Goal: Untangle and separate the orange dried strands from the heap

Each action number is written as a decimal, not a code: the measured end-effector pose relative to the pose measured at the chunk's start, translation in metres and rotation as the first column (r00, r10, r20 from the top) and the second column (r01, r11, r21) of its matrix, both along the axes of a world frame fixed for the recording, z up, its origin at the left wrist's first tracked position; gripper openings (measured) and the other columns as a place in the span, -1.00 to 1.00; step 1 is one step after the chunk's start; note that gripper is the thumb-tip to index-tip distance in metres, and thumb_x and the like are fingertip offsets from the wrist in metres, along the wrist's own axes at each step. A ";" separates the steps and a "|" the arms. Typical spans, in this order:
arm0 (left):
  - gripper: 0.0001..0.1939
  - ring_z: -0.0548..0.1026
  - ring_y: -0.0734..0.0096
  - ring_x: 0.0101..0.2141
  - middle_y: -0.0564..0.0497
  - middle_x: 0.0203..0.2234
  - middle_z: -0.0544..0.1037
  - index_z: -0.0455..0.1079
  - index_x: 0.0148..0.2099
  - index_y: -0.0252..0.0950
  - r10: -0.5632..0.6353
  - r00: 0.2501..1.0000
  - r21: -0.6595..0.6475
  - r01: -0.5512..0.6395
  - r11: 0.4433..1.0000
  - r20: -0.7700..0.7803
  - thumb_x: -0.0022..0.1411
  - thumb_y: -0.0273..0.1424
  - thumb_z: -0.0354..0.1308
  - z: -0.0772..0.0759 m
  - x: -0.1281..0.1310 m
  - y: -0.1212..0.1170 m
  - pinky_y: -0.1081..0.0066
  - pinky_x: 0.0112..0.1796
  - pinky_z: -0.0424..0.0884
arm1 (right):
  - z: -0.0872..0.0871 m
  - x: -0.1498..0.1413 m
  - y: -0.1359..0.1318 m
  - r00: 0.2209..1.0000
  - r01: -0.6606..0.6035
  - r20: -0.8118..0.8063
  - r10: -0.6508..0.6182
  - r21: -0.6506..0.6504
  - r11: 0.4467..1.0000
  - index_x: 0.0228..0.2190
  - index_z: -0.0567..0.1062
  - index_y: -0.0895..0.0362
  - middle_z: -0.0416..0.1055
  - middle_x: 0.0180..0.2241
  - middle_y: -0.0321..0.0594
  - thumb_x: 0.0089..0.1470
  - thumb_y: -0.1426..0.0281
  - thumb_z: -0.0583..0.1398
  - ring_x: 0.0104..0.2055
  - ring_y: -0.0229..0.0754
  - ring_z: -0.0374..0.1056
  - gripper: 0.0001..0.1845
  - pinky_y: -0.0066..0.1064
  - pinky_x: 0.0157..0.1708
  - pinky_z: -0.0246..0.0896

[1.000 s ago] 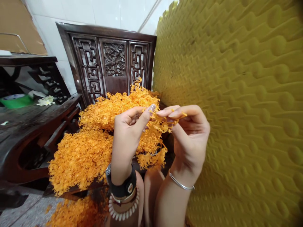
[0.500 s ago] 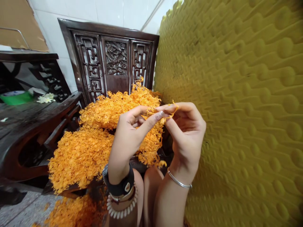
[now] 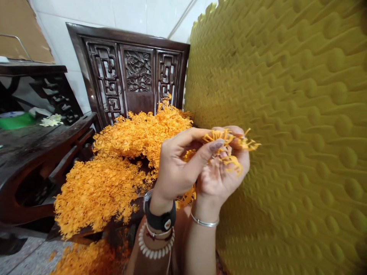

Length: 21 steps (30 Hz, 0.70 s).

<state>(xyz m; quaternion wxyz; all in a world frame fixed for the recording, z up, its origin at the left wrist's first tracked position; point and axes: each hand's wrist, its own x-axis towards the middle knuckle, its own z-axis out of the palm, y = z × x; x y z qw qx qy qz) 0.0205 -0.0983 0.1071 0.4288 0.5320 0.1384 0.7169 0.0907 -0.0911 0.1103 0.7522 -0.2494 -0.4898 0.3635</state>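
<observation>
Orange strands are up in front of the carved chair back, between both hands, clear of the heaps. Left hand pinches them, thumb against fingers; probably a light hold, since the strands look thin and easy to crush. Right hand is just behind, palm up, fingers curled round more of them; fingertips partly hidden and blurred, so can't tell if that grip is pressed together. Open palm underneath probably backs up the loose bits. Close hands likely limit tangling.

Upper heap and lower heap are on dark wood, likely the chair seat, presumably to keep the supply within reach. Third heap is lower down, near the floor, support unclear.

Carved chair back behind, white tiled wall beyond it. Yellow textured mat stands upright at right. Dark wood table at left carries a green bowl and white flowers. Cardboard top left.
</observation>
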 end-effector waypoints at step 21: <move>-0.90 0.38 0.63 -0.53 0.10 -0.52 0.53 0.53 -0.37 -0.25 0.172 0.983 -0.058 -0.175 0.983 -0.064 0.08 -0.33 0.25 -0.002 -0.019 0.006 0.63 -0.53 0.33 | 0.004 0.026 -0.023 0.985 -0.150 0.080 0.152 -0.026 0.988 -0.39 0.50 0.07 0.35 -0.49 -0.37 -0.09 0.47 0.27 -0.53 -0.40 0.21 -0.87 -0.57 -0.57 0.18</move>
